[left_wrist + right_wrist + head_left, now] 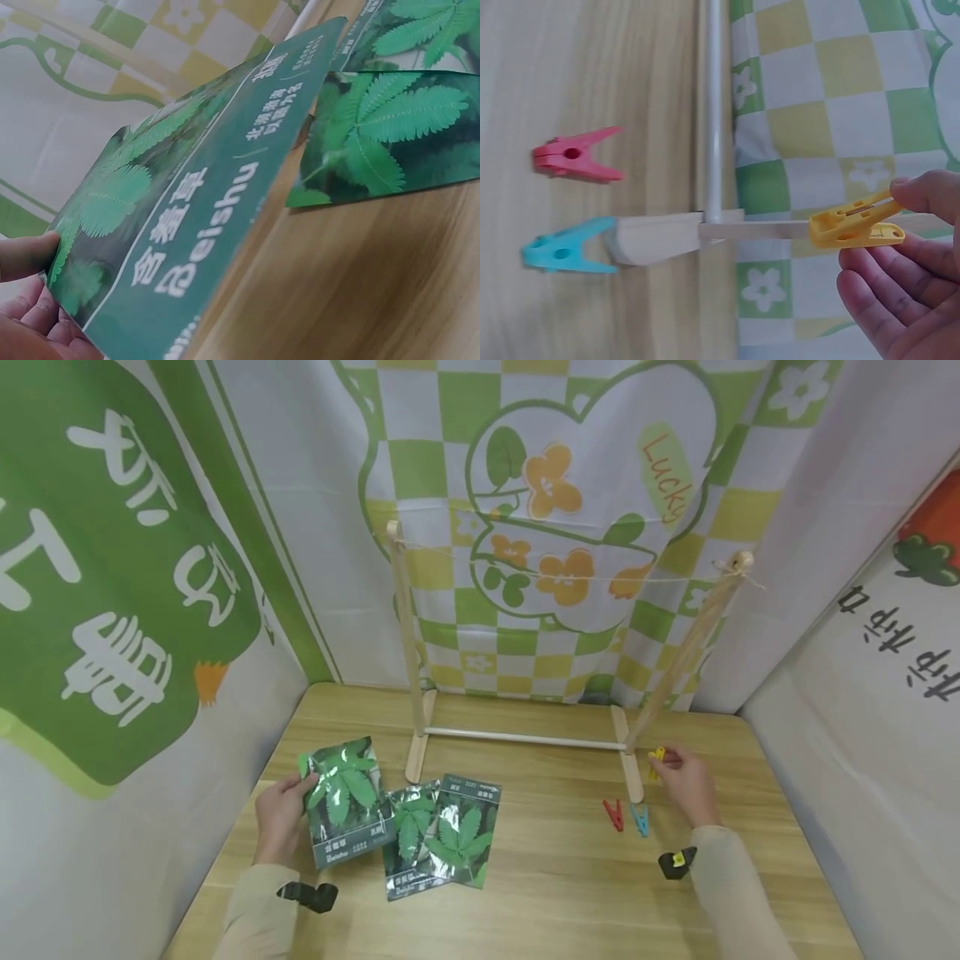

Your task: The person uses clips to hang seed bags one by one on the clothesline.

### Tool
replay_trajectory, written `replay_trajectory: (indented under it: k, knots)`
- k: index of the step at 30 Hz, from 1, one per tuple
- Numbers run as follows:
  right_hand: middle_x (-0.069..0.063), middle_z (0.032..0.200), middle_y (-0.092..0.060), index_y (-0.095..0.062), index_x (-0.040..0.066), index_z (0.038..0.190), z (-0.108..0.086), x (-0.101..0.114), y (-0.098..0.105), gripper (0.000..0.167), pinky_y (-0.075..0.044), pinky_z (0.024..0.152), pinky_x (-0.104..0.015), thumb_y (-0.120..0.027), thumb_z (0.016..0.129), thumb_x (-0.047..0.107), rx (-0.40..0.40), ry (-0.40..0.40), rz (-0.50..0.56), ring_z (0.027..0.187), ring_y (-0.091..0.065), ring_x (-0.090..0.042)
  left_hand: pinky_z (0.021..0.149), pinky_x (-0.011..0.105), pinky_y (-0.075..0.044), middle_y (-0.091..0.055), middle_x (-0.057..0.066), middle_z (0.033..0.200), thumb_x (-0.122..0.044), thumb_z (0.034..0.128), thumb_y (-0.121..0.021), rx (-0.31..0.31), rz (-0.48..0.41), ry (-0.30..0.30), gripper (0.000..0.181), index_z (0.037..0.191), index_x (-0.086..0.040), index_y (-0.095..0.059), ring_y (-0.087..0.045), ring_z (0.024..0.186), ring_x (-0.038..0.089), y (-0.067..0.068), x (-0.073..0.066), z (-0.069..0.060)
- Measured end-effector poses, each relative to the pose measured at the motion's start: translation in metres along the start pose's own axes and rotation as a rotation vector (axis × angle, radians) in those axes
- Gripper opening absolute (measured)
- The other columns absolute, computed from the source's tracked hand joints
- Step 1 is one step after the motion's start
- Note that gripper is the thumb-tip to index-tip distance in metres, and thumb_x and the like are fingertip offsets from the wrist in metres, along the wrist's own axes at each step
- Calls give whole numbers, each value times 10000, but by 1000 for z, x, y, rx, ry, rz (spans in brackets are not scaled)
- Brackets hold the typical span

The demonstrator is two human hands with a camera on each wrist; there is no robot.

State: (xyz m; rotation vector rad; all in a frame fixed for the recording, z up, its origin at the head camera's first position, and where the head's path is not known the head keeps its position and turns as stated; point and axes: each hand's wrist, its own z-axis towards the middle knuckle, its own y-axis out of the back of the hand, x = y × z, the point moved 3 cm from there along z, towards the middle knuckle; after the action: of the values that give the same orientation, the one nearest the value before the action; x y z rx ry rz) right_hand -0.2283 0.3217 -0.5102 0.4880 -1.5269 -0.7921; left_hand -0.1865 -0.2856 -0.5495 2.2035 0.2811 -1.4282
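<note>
My left hand (281, 817) pinches the left edge of a green seed packet (345, 797) with a leaf picture, tilted up off the table. Thumb on the front and fingers behind show in the left wrist view. Two similar packets, one (411, 835) partly under the other (463, 831), lie to its right. My right hand (688, 783) holds a yellow clothespin (855, 221) between thumb and fingers, near the right foot of the wooden rack. A red clothespin (613, 815) and a blue clothespin (640, 820) lie on the table to the left of that hand.
A wooden rack stands at the back, with a left post (407, 635), a right post (686, 652), a white bar (525, 739) low between them and a thin string (600, 579) tied across the top. Behind hangs a checkered curtain (465, 647).
</note>
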Motion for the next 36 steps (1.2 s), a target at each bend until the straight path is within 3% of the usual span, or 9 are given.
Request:
replay_trajectory:
  k: [6, 12, 15, 19, 22, 30, 36]
  knots:
    - [-280, 1152, -642, -539, -93, 1284, 2, 13, 7, 462, -556, 833, -415, -590, 973, 245, -7, 31, 18, 1044, -625, -376, 680, 131, -497, -560, 43, 1090, -281, 961, -610, -1, -38, 8, 518, 1327, 72, -507, -557, 775, 2, 0, -7, 2]
    - [-271, 1106, -665, -585, -74, 1237, 1, 24, 12, 403, -486, 703, -135, -633, 946, 201, -58, 69, 45, 995, -644, -352, 685, 145, -519, -586, -55, 968, -287, 948, -639, 8, -74, 5, 515, 1313, 56, -522, -591, 742, -18, 1, -17, 3]
    - [-262, 1080, -676, -614, -71, 1200, 1, 29, 14, 371, -436, 664, -57, -659, 926, 175, -98, 73, 65, 920, -648, -248, 692, 147, -516, -580, -74, 955, -291, 946, -641, 9, -76, -2, 504, 1306, 45, -529, -593, 754, -10, 1, -21, 1]
    - [-251, 1062, -686, -637, -69, 1170, -1, 34, 17, 348, -433, 654, -33, -683, 905, 152, -127, 68, 95, 792, -560, 19, 717, 156, -510, -571, -56, 996, -299, 948, -636, 12, -70, -4, 497, 1301, 36, -534, -589, 789, 7, 0, -26, 0]
    - [-247, 1056, -684, -637, -69, 1170, -3, 40, 20, 344, -438, 658, -32, -685, 902, 142, -124, 79, 115, 751, -483, 126, 740, 160, -507, -567, -29, 1048, -309, 945, -641, 18, -82, 1, 513, 1313, 30, -529, -591, 812, 13, -2, -30, 1]
    - [-249, 1028, -691, -644, -65, 1155, -2, 56, 25, 331, -440, 650, -21, -694, 895, 133, -143, 131, 134, 726, -481, 165, 690, 147, -518, -588, -98, 914, -278, 938, -653, 22, -116, -41, 504, 1301, 52, -535, -598, 757, -1, -4, -48, 4]
    - [-254, 1012, -691, -645, -66, 1150, 3, 65, 30, 329, -435, 653, -4, -698, 893, 133, -166, 181, 140, 726, -476, 191, 689, 154, -520, -569, -103, 922, -273, 935, -657, 22, -114, -75, 520, 1315, 59, -532, -593, 769, 1, -6, -60, 4]
